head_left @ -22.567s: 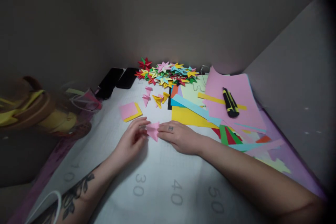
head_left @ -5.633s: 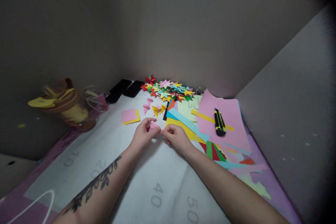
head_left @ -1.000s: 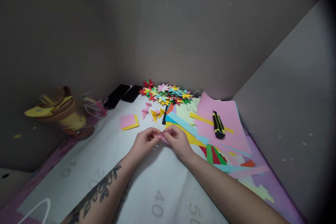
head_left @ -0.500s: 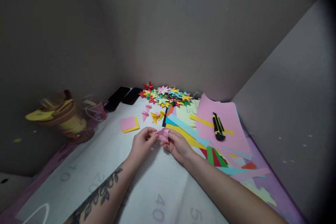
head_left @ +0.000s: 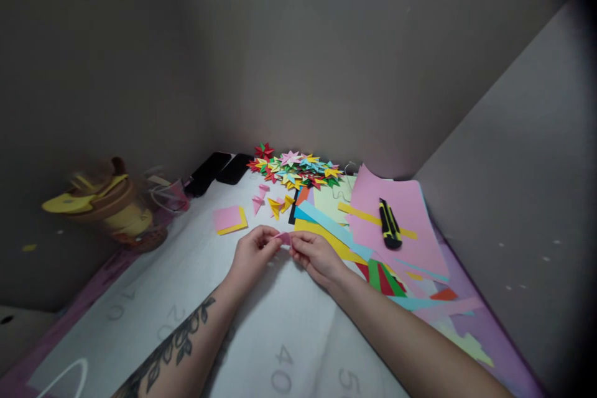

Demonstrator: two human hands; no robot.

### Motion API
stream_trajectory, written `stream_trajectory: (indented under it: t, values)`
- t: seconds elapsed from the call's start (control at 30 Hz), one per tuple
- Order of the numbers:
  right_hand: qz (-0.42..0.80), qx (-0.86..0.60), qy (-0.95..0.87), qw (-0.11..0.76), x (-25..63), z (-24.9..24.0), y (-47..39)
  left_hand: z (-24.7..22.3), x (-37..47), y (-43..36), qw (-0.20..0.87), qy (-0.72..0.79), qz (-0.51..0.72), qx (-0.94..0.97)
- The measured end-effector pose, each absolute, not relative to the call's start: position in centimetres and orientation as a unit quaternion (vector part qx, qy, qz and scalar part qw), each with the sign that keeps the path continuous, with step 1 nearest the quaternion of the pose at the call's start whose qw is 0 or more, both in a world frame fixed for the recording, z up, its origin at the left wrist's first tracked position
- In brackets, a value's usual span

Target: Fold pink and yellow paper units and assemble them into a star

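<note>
A small piece of folded pink paper (head_left: 284, 237) is pinched between both hands above the white sheet. My left hand (head_left: 255, 252) grips its left end between thumb and fingers, and my right hand (head_left: 316, 255) pinches the right end. The fingertips cover much of the paper. Just beyond the hands lie folded pink pieces (head_left: 258, 203) and folded yellow pieces (head_left: 275, 208). To the left of them sits a stack of square paper (head_left: 228, 219), pink over yellow.
Many-coloured paper stars (head_left: 298, 169) are heaped at the back wall. On the right, a utility knife (head_left: 390, 224) rests on pink sheets (head_left: 413, 199), with paper strips (head_left: 385, 277) nearer. Two black phones (head_left: 212, 173) and a terracotta pot (head_left: 124, 202) stand left.
The pink paper was spread wider with an open fold; now it is flatter and narrower between the fingers. My right fingers have closed onto its right end.
</note>
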State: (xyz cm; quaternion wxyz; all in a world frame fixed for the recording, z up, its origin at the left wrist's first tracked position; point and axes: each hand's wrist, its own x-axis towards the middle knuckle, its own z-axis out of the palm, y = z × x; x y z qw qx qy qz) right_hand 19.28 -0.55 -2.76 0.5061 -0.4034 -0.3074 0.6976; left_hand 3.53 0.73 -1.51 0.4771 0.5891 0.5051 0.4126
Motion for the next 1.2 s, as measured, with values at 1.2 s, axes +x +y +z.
stream_trajectory:
  t: [1.2]
  values:
    - [0.624, -0.412, -0.4, 0.53, 19.58, -3.16, -0.65, -0.85, 3.72, 0.09, 0.438, 0.483, 0.401, 0.644]
